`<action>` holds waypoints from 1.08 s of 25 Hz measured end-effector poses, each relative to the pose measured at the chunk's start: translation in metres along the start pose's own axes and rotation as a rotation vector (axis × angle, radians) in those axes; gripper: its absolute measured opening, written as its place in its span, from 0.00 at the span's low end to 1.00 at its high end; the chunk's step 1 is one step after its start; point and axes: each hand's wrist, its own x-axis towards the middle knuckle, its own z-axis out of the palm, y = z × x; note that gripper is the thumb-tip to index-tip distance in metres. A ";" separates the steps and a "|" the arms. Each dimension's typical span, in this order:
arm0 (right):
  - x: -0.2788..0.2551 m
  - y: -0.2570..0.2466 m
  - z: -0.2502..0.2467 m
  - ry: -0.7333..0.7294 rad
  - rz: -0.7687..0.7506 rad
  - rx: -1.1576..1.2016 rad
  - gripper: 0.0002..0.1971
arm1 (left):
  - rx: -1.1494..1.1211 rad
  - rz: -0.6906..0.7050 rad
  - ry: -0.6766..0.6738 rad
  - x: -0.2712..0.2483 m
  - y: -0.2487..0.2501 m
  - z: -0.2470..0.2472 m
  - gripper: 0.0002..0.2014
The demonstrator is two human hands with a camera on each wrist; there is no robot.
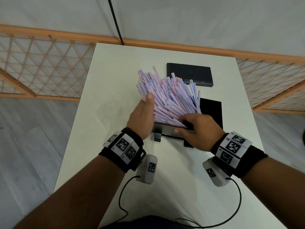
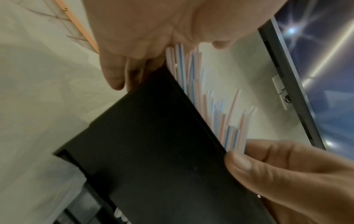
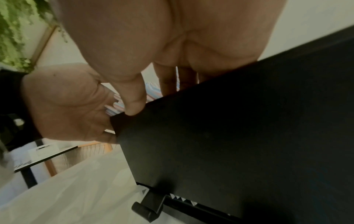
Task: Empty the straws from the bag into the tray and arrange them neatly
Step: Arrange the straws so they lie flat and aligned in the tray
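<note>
A: What is hard to make out?

B: Most of the black rectangular plastic tray (image 1: 212, 111). The heap of thin pink, blue and white striped straws (image 1: 168, 96) covers it, and only its near wall and its 3 o'clock part show. The bag I cannot pick out.

A: Any writing?

B: Only the square black-and-white coded tags on the wristbands (image 1: 123, 144); nothing readable. White marks at the bottom of the left wrist view are cut off.

A: The hands?

B: The left hand (image 1: 142, 116) lies flat, fingers straight, against the heap's 9 o'clock side, thumb up along the straws. The right hand (image 1: 196, 129) sits at the tray's near edge at 5 o'clock, fingers curled down into the straw ends, thumb on the outer wall.

A: Where are the straws?

B: Piled in the tray at mid-table, fanning towards 11 o'clock over its far rim.

A: Anything else?

B: A flat black rectangular lid-like piece (image 1: 189, 74) lies at 12 o'clock on the smooth white table (image 1: 102, 113).
</note>
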 end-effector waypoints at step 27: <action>0.033 -0.026 0.005 0.023 -0.006 -0.028 0.26 | 0.229 0.050 0.271 0.004 0.000 -0.009 0.26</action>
